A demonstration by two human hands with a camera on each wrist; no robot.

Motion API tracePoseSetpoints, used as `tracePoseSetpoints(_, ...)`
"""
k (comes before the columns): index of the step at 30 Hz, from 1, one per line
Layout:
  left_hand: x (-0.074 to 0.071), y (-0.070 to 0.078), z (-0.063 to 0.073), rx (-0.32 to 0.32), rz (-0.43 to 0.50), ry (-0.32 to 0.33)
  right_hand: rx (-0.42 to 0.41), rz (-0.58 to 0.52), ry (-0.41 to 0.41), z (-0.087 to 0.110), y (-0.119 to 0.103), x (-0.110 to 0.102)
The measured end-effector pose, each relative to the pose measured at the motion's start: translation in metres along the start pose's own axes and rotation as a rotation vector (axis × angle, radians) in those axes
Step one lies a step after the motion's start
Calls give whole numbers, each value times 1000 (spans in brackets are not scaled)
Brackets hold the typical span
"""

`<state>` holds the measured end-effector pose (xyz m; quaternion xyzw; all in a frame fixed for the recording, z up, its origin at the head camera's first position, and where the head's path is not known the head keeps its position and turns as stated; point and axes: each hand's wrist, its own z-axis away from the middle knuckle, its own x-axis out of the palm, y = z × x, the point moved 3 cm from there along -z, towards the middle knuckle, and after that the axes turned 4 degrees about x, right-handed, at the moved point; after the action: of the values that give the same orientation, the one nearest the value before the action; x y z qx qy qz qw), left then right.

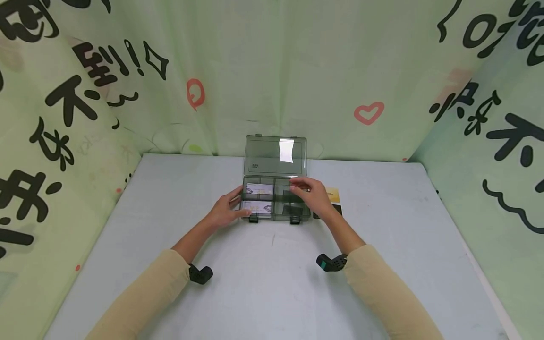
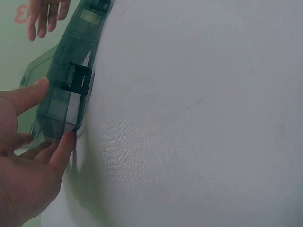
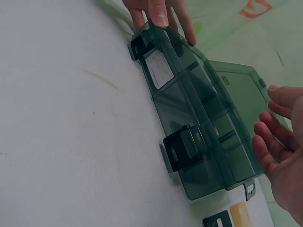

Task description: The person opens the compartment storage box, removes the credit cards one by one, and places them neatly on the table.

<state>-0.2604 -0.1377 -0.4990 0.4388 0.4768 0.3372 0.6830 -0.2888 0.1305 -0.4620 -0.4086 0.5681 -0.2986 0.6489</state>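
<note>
A translucent dark green compartment box (image 1: 291,212) stands on the table with its hinged lid (image 1: 267,156) raised at the back. Pale printed cards lie in its left compartments: one card (image 1: 259,189) at the back, another (image 1: 257,208) at the front. My left hand (image 1: 225,209) grips the box's left end, thumb on the upper edge and fingers along the side, as the left wrist view shows. Above the right compartments hovers my right hand (image 1: 312,194); in the right wrist view its fingers (image 3: 272,132) are loosely bent and hold nothing.
Right of the box lie a yellow card (image 1: 333,194) and a black card (image 1: 337,209), partly hidden by the right hand and arm. Two black latches (image 1: 295,220) jut from the box's front. A printed curtain (image 1: 272,75) stands behind the white table (image 1: 272,283).
</note>
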Motion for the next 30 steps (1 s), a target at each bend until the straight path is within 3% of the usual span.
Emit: tracePoseSetpoints(30,0,2,1,-9,5,-7,-19,10,-23,-12,-2,11)
